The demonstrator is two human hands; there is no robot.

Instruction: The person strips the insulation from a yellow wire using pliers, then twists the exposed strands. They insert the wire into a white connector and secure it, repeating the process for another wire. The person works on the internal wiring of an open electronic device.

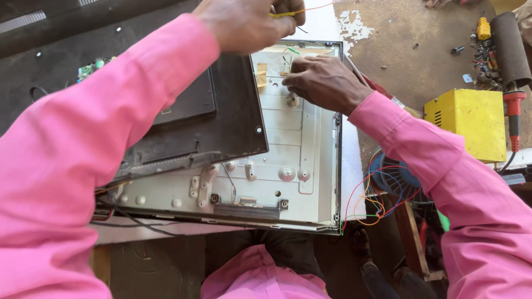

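I judged the thin yellow wire [310, 9], pinched closed in my left hand [244, 22] at the far edge, limp and fragile, while my right hand [324, 83] pressed fingertips, holding nothing, on the pale metal monitor chassis [288, 149].

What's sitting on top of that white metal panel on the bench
A dark plastic back cover lies over the left part of the white metal panel, hiding whatever is beneath it. The right hand rests near the panel's top edge; the left hand pinches a yellow wire above.
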